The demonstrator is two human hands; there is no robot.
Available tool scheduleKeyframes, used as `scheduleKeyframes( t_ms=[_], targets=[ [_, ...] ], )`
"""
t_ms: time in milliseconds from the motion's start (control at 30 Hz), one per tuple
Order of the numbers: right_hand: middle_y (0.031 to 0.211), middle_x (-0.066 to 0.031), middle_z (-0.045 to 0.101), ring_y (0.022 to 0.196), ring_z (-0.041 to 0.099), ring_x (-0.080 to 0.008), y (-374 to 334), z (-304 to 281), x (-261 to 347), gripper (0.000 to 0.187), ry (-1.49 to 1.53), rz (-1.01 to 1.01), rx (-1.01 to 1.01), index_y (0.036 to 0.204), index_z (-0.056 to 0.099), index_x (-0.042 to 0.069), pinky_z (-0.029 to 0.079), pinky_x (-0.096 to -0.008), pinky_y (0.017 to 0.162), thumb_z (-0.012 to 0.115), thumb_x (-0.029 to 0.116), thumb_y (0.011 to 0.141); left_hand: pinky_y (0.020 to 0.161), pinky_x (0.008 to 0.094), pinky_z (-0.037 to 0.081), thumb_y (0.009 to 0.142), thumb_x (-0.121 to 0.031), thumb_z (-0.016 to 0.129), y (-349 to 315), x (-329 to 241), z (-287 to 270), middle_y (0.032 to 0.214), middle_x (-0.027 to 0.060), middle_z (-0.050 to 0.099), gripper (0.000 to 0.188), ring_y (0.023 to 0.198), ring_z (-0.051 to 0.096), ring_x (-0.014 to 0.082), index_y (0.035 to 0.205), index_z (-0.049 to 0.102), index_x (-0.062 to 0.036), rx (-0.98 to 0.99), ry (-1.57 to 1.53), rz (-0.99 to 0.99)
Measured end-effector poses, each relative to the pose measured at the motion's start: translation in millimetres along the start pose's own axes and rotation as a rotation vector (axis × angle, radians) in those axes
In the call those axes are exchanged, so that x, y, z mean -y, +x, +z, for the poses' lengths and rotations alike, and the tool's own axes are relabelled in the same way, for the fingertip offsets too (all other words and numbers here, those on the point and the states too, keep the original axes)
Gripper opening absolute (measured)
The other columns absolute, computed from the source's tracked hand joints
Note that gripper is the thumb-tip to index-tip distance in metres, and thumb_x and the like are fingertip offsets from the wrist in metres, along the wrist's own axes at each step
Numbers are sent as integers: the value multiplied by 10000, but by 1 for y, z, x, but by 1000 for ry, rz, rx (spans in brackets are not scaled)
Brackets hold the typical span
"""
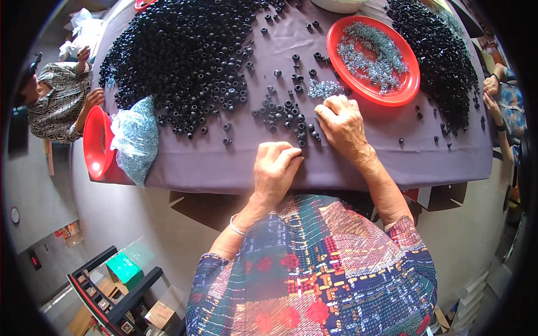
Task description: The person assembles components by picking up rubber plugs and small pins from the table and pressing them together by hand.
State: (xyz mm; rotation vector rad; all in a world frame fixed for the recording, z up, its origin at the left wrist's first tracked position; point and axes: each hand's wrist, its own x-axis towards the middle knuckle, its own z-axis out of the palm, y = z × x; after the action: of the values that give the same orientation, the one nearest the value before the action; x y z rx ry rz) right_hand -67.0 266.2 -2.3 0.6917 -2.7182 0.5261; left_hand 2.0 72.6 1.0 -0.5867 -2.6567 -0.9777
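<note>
My left hand (275, 170) is at the table's near edge, thumb and fingers drawn together in a pinch. Whatever it may hold is hidden. Just beyond its fingertips lies a loose cluster of small round black pieces (288, 115), some with a hole in the top. Further right, my right hand (343, 124) has its fingers curled down beside a small heap of tiny shiny silvery pieces (324, 88). Its fingertips are pressed together, and anything between them is too small to make out.
A large mound of black pieces (185, 61) covers the left of the cloth-covered table (224, 168). A red plate (414, 84) bears silvery pieces; another black heap (443, 67) lies beyond it. A clear bag (138, 143) leans by a red bowl (95, 159). People (59, 98) sit at both sides.
</note>
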Motion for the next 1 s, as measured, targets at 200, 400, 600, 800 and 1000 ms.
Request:
scheduleKeyframes(
  t_ms=[200, 400, 600, 800, 1000],
  targets=[
    [868, -64, 570, 828, 544, -248, 0, -6, -1, 192, 96, 41, -191, 871, 573, 65, 393, -369, 712, 657, 34, 702, 759, 333, 460, 660, -39, 753, -1, 3, 3, 909, 61, 607, 280, 868, 548, 239, 914, 639, -69, -70, -65, -91],
    [816, -79, 614, 719, 602, -143, -10, -13, 8, 155, 599, 199, -152, 905, 587, 22, 473, -269, 672, 659, 3, 769, 737, 241, 465, 745, -26, 712, 25, 1, -15, 944, 48, 590, 259, 843, 569, 126, 985, 613, -21, -99, -353, -270],
    [812, -45, 633, 702, 574, -82, -11, -29, 16, 108, 1265, 537, 71, 914, 613, -6, 477, -217, 649, 649, 56, 833, 604, 239, 465, 737, -10, 709, 60, -12, 0, 906, 68, 611, 272, 715, 577, 128, 999, 639, -33, -12, -575, -159],
    [753, -47, 632, 669, 573, -87, -6, -38, 0, 145, 1512, 587, 237, 913, 621, -21, 463, -207, 609, 643, 109, 853, 577, 252, 468, 735, -15, 711, 68, -5, 4, 828, 63, 610, 205, 694, 585, 142, 928, 649, -43, -7, -513, 1],
    [755, -51, 634, 668, 581, -91, -2, -35, -5, 140, 1513, 540, 249, 914, 621, -19, 470, -215, 616, 642, 104, 852, 608, 263, 475, 754, -29, 701, 75, -4, 1, 801, 58, 621, 137, 704, 587, 144, 877, 641, -31, 3, -460, 105]
  ],
)
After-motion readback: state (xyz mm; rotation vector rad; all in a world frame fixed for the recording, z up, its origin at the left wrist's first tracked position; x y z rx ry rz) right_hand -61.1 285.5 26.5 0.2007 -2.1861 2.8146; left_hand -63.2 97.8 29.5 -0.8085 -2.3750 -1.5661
